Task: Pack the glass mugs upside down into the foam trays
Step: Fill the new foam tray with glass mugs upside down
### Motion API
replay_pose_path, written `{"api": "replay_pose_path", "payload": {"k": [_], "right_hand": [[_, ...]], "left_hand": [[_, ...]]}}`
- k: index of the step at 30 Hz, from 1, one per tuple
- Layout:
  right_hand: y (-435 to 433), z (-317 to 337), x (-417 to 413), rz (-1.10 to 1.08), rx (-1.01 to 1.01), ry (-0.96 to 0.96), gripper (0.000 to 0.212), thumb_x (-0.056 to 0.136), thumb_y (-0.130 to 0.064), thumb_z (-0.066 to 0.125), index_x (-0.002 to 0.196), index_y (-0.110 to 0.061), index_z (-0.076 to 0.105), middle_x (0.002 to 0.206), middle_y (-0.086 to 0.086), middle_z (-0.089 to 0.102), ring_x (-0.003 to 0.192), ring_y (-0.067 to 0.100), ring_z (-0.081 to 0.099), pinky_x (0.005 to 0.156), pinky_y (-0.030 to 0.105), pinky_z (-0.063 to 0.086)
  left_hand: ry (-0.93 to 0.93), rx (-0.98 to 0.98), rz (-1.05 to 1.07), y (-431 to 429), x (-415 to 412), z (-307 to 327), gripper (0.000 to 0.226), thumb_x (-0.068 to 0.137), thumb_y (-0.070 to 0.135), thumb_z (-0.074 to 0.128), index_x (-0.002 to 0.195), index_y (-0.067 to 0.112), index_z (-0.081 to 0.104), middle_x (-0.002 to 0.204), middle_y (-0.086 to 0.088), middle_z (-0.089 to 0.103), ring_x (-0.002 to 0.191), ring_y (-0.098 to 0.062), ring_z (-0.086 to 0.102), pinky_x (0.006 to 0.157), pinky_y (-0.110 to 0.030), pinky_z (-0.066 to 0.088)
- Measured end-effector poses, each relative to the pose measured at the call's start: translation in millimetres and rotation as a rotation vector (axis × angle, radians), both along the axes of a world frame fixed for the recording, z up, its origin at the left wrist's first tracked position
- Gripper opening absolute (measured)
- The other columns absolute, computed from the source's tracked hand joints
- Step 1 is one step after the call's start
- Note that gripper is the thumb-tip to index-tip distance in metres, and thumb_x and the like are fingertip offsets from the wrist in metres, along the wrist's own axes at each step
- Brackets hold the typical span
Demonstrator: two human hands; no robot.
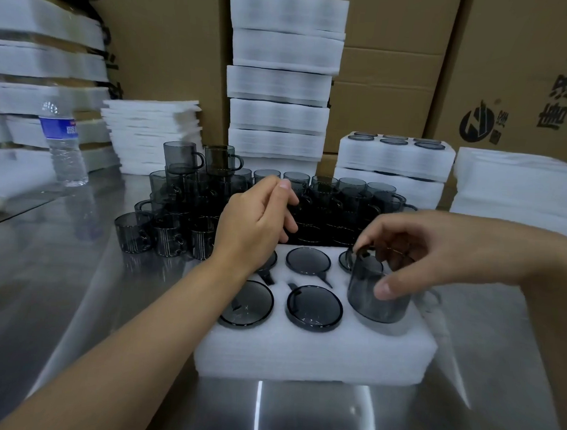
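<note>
Shiny metal table (298, 413) holds everything, low and flat so the work is easy to reach. Big brown boxes (381, 72) stand like a wall at the back. In front of them a tall stack of foam trays (279, 83) waits to be used. To its right sit two filled trays (393, 161), put out of the way.

Right in front lies the open foam tray (301, 350), with six round holes. Five holes look full, and the seated mugs (314, 308) show only their flat bottoms. I think the soft foam hugs each one so the glass cannot bump.

Just behind the tray is the pile of loose mugs (191, 190), close by so a hand can grab the next one fast.

My guess is this tray is nearly done. The right hand (415, 251) grips the last mug (375, 295) with thumb and fingers round its sides. This mug is upside down, partly down in the front right hole and tipped a little. It needs a gentle push straight down.

The left hand (259, 220) hovers over the back of the tray with fingers loosely bent, and it seems to hold nothing.

A water bottle (62, 144) stands far left, away from the glass.
</note>
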State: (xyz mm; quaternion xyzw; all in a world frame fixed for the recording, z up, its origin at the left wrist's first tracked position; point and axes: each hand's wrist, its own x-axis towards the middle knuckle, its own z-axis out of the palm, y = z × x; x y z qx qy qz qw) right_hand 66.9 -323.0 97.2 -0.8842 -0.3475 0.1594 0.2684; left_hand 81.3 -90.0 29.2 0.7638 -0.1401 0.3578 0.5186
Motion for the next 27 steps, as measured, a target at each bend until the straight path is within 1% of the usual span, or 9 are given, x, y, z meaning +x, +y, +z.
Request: {"api": "replay_pose_path", "payload": {"k": [3, 6, 8, 10, 13, 20, 22, 24, 27], "right_hand": [[-3, 0, -1, 0.013, -0.062, 0.010, 0.060, 0.049, -0.065, 0.079, 0.103, -0.047, 0.059, 0.075, -0.014, 0.065, 0.062, -0.001, 0.057, 0.057, 0.017, 0.044], [-3, -2, -1, -0.003, -0.098, 0.046, 0.063, 0.047, -0.063, 0.082, 0.103, -0.048, 0.058, 0.075, -0.009, 0.064, 0.062, 0.007, 0.057, 0.059, 0.027, 0.047], [-2, -3, -1, -0.005, -0.117, 0.067, 0.063, 0.046, -0.062, 0.084, 0.101, -0.050, 0.057, 0.087, -0.002, 0.068, 0.074, 0.022, 0.062, 0.067, 0.040, 0.053], [-1, -4, -1, -0.004, -0.154, 0.062, 0.065, 0.045, -0.063, 0.084, 0.102, -0.052, 0.055, 0.095, -0.004, 0.068, 0.085, 0.023, 0.065, 0.075, 0.046, 0.055], [-1, -3, -3, 0.002, -0.208, 0.049, 0.068, 0.046, -0.061, 0.083, 0.106, -0.055, 0.052, 0.096, -0.019, 0.065, 0.080, 0.007, 0.065, 0.074, 0.033, 0.056], [4, -4, -7, 0.011, -0.273, 0.049, 0.059, 0.056, -0.049, 0.086, 0.103, -0.061, 0.051, 0.100, -0.033, 0.057, 0.084, -0.007, 0.060, 0.072, 0.019, 0.052], [2, -2, -7, -0.005, -0.303, 0.057, 0.061, 0.054, -0.057, 0.084, 0.104, -0.063, 0.050, 0.103, -0.036, 0.054, 0.089, -0.011, 0.057, 0.077, 0.019, 0.050], [5, -1, -8, -0.039, -0.271, -0.003, 0.067, 0.048, -0.078, 0.072, 0.109, -0.065, 0.047, 0.107, -0.041, 0.048, 0.098, -0.017, 0.050, 0.088, 0.021, 0.046], [22, -8, -6, -0.184, 0.007, -0.199, 0.077, 0.055, -0.092, 0.044, 0.124, -0.058, 0.042, 0.133, -0.033, 0.040, 0.123, -0.011, 0.037, 0.106, 0.028, 0.034]], "left_hand": [[0.005, 0.005, 0.000, 0, 0, -1, 0.033, 0.092, 0.040, 0.037, 0.072, 0.027, 0.059, 0.055, 0.003, 0.064, 0.046, -0.015, 0.058, 0.055, -0.038, 0.051], [0.005, 0.015, 0.004, 1, 0, -1, 0.033, 0.092, 0.039, 0.036, 0.071, 0.026, 0.059, 0.055, 0.003, 0.064, 0.046, -0.015, 0.058, 0.055, -0.040, 0.051], [0.006, 0.017, 0.001, 1, 0, -1, 0.033, 0.092, 0.039, 0.036, 0.070, 0.027, 0.059, 0.055, 0.003, 0.064, 0.046, -0.014, 0.058, 0.054, -0.039, 0.051], [0.009, 0.017, -0.002, 1, 0, -1, 0.034, 0.092, 0.038, 0.036, 0.070, 0.027, 0.059, 0.054, 0.004, 0.064, 0.045, -0.013, 0.058, 0.054, -0.037, 0.050], [0.016, 0.019, -0.007, 1, 1, -1, 0.033, 0.092, 0.039, 0.036, 0.070, 0.028, 0.059, 0.053, 0.004, 0.063, 0.045, -0.013, 0.057, 0.054, -0.036, 0.049], [0.019, 0.034, -0.011, 1, 1, -1, 0.032, 0.092, 0.038, 0.036, 0.071, 0.028, 0.059, 0.053, 0.004, 0.063, 0.045, -0.013, 0.058, 0.055, -0.037, 0.050], [0.009, 0.025, -0.007, 1, 1, -1, 0.033, 0.092, 0.037, 0.037, 0.068, 0.029, 0.059, 0.054, 0.005, 0.063, 0.046, -0.013, 0.058, 0.054, -0.036, 0.050], [-0.001, 0.017, -0.001, 1, 1, -1, 0.032, 0.092, 0.036, 0.038, 0.068, 0.030, 0.058, 0.054, 0.005, 0.063, 0.047, -0.013, 0.059, 0.054, -0.035, 0.050], [-0.001, 0.031, 0.013, 2, 2, -1, 0.031, 0.091, 0.035, 0.039, 0.068, 0.029, 0.059, 0.054, 0.006, 0.063, 0.049, -0.013, 0.059, 0.056, -0.038, 0.052]]}}
